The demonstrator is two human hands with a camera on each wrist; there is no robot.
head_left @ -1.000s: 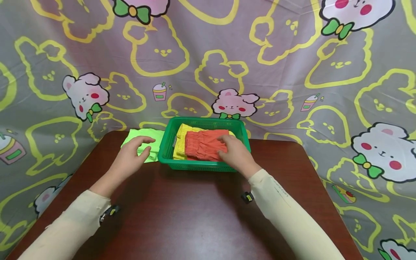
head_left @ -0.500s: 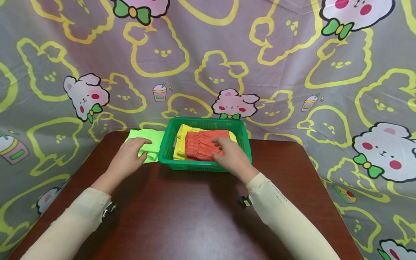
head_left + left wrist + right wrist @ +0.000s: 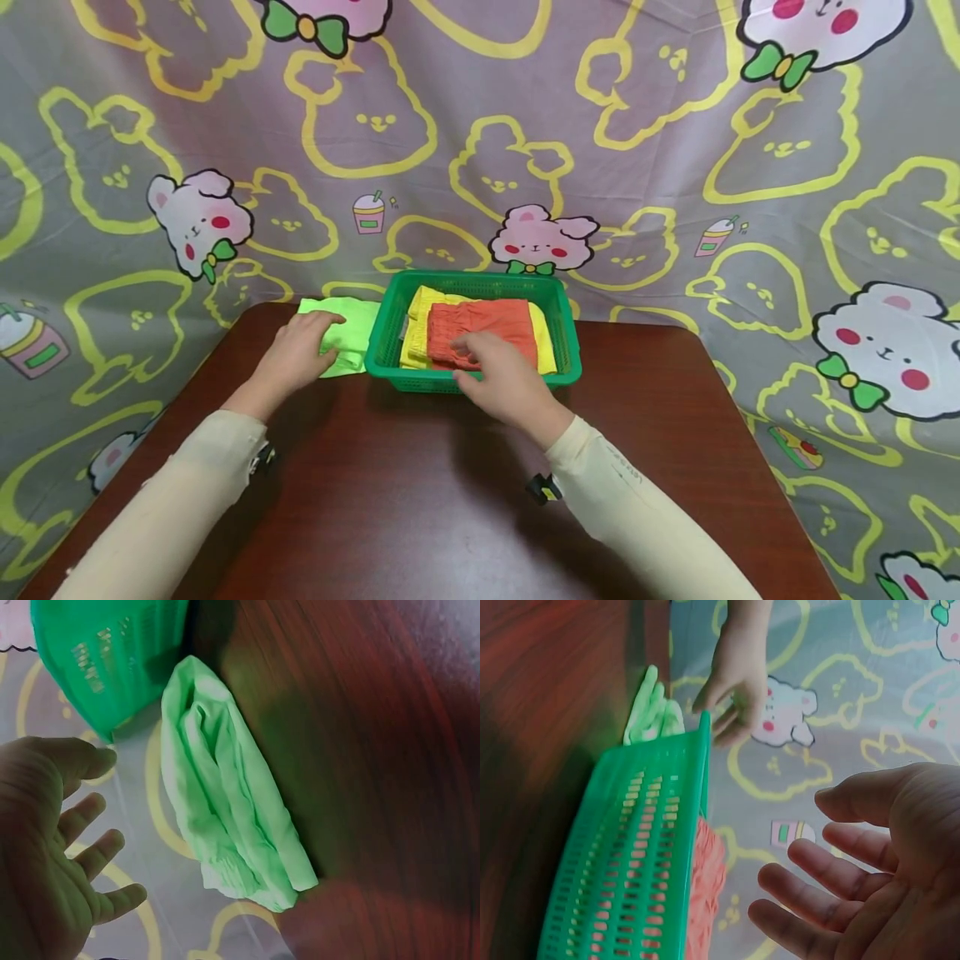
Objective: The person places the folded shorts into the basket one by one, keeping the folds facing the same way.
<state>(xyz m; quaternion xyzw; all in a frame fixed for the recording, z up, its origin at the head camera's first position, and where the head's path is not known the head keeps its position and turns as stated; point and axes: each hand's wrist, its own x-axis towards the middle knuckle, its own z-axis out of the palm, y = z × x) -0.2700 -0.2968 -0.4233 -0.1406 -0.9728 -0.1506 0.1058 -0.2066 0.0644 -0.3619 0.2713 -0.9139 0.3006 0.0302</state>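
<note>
My left hand (image 3: 294, 357) hovers with loosely bent, spread fingers over a folded lime-green garment (image 3: 352, 323) lying left of the green basket (image 3: 427, 382). In the left wrist view the fingers (image 3: 101, 851) hold nothing, and the garment (image 3: 229, 795) shows a gathered edge. Over the basket's front rim is my right hand (image 3: 512, 385), its thumb and fingers apart. It partly covers a folded orange-red garment (image 3: 491, 315) with a gathered waistband, which lies on yellow folded cloth (image 3: 545, 337). The right wrist view shows that hand (image 3: 877, 885) holding nothing, above the basket wall (image 3: 622, 832).
The basket stands at the back of a dark brown wooden table (image 3: 450, 517). Right behind it hangs a grey curtain (image 3: 645, 275) printed with rabbits. A small black device (image 3: 543, 489) sits at the right wrist.
My right hand has moved left and toward me, from the orange-red garment's right side to the basket's front rim. My left hand has shifted slightly left. The garments and basket stay put.
</note>
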